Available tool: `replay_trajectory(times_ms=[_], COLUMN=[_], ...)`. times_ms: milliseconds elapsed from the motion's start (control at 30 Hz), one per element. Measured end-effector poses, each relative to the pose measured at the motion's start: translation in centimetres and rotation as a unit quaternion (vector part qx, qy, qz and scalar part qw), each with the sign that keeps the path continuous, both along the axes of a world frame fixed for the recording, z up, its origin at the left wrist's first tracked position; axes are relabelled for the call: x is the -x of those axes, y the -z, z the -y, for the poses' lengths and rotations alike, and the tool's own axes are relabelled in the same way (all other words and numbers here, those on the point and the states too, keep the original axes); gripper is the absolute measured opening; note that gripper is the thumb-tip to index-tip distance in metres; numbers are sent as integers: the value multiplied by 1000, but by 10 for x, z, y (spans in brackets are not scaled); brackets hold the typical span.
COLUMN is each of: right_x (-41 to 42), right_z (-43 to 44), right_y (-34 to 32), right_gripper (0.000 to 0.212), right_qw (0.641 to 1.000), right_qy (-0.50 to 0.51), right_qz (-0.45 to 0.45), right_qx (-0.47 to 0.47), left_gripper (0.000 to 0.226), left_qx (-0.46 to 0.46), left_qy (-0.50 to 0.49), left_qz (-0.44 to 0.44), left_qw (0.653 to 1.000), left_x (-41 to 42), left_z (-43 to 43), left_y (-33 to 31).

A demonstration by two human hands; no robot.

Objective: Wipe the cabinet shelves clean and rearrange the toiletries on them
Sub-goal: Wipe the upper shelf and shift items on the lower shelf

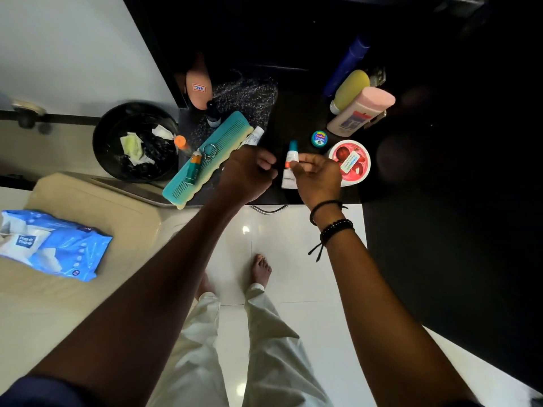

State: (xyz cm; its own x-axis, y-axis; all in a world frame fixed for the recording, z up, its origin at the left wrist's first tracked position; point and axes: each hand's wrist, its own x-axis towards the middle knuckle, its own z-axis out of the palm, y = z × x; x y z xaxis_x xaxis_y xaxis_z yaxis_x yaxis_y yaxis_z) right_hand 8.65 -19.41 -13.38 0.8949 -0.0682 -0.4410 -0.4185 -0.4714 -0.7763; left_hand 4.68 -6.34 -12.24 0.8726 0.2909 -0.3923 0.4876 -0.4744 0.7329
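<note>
Toiletries lie on a dark shelf (pixel 293 113). My right hand (pixel 318 179) pinches a small white tube with a teal cap (pixel 291 158) near its lower end. My left hand (pixel 249 171) hovers just left of that tube, fingers curled, with nothing visible in its grip. A white tube (pixel 253 136) pokes out beyond its knuckles. A large teal comb (pixel 205 160) lies at the shelf's left, with a ring (pixel 209 150) and a teal-orange stick (pixel 194 167) on it. To the right sit a red-lidded white jar (pixel 351 163) and a small green tin (pixel 319 138).
A pink-capped white bottle (pixel 357 113), a yellow bottle (pixel 349 89) and a blue bottle (pixel 346 66) lie at the back right. A peach bottle (pixel 199 86) stands at the back left. A black bin (pixel 135 142) holds used wipes. A blue wipes pack (pixel 50 245) lies on a beige surface.
</note>
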Motion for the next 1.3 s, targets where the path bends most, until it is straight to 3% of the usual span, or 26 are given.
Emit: replay_trajectory(times_ms=[100,167,400,567,700,767,867,933,1000,1100,1200,1300], right_x=[15,24,26,26,24,16,-5,-17,-26,-35,-25,-14], right_z=[13,19,24,23,15,7,-6,-9,-6,3,8,6], right_y=[-5,-3,4,1,-2,-4,-8,-10,-13,-11,-7,-5], right_gripper=[22,26,26,30,24,27,40,32,21,20,21,19], right_qw=[963,928,906,911,935,977,990,985,993,995,952,952], right_qy=[-84,-152,-171,-165,-143,-94,-2,8,-7,-45,-127,-117], right_qz=[124,155,189,192,238,171,-7,-24,13,75,104,126], right_qx=[224,304,337,326,219,84,-138,-170,-121,58,259,253], left_gripper=[30,36,29,29,26,29,18,15,22,31,30,29], left_qx=[-135,-195,-269,-275,-266,-229,-5,132,194,151,102,99], left_qy=[-21,-28,13,11,-8,13,-35,-53,-42,-40,-57,-60], left_qz=[19,14,-5,-28,-13,19,65,45,6,-19,-18,-38], left_qw=[990,980,963,961,964,973,997,989,980,988,993,993], left_x=[-2,-2,-5,-8,-7,-8,-9,-10,-11,-8,5,17], left_z=[-9,-12,-11,-10,-11,-10,0,8,11,4,-6,-10], left_y=[1,0,0,-1,5,7,-8,-20,-24,-14,-2,8])
